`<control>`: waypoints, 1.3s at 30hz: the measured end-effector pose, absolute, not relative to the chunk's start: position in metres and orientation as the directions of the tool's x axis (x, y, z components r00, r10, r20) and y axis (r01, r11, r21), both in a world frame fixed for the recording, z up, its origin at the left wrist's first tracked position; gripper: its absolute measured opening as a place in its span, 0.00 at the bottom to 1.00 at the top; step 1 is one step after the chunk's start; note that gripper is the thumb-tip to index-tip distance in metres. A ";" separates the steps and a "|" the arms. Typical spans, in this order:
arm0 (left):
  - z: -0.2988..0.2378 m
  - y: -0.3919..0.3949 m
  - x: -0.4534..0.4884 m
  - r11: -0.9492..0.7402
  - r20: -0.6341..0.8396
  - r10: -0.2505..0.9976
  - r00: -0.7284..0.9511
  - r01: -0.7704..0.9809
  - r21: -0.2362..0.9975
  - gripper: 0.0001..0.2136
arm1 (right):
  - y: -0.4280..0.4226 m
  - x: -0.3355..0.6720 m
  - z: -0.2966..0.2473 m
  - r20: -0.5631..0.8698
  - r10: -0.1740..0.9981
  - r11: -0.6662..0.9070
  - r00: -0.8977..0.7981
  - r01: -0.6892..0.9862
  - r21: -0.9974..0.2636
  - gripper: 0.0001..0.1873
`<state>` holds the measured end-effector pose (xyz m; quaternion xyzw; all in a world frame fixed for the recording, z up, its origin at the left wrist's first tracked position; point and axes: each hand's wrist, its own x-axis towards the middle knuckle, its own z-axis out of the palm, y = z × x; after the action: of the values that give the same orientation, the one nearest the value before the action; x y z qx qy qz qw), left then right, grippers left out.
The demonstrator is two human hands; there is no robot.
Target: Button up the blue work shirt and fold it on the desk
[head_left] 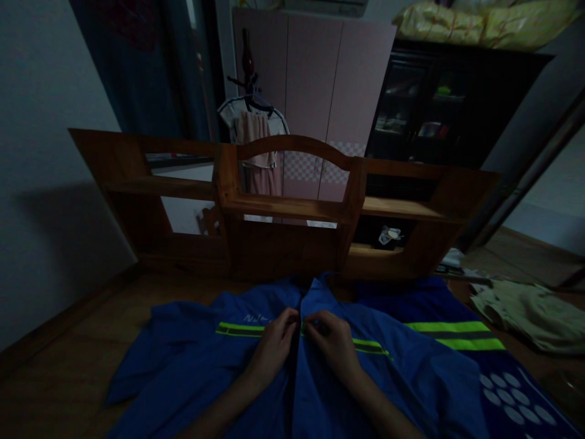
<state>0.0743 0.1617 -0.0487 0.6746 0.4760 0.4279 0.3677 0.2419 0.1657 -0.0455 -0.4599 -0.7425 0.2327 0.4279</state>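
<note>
A blue work jacket (192,360) with yellow-green reflective strips lies spread out in front of me, its collar pointing away. My left hand (276,335) is at the front opening, fingers bent together by the left edge near the chest strip. Just across the opening, my right hand (331,338) pinches the right front edge of the jacket at the same height. The two hands are close but apart. Any button or fastener between the fingers is too dark and small to make out.
A wooden shelf unit (287,210) stands right behind the jacket. To the right lie a darker blue garment with reflective bands (461,335) and a pale crumpled cloth (530,314). Farther back are a pink wardrobe (313,79), a black cabinet (484,110) and hanging clothes (253,125).
</note>
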 end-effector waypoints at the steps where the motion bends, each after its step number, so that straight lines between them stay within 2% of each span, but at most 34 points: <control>1: -0.050 0.160 0.075 -0.248 0.208 0.966 0.156 0.313 0.917 0.10 | 0.166 0.242 -0.047 0.417 0.882 0.469 -0.217 0.485 -0.739 0.06; 9: -0.063 0.160 0.080 -0.123 0.117 0.988 0.098 0.066 0.990 0.13 | 0.166 0.237 -0.054 0.413 0.876 0.480 -0.248 0.524 -0.703 0.05; 26: -0.078 0.160 0.076 -0.050 0.051 0.998 0.029 -0.028 0.998 0.13 | 0.160 0.230 -0.058 0.408 0.886 0.460 -0.219 0.516 -0.722 0.04; 39: -0.089 0.164 0.072 0.037 -0.036 0.999 0.011 -0.148 0.988 0.13 | 0.161 0.232 -0.057 0.399 0.884 0.466 -0.243 0.516 -0.719 0.08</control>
<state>0.0723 0.1641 -0.0890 0.4543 0.4682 0.5246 0.5470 0.2315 0.1613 -0.0565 -0.4637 -0.7548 0.2276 0.4042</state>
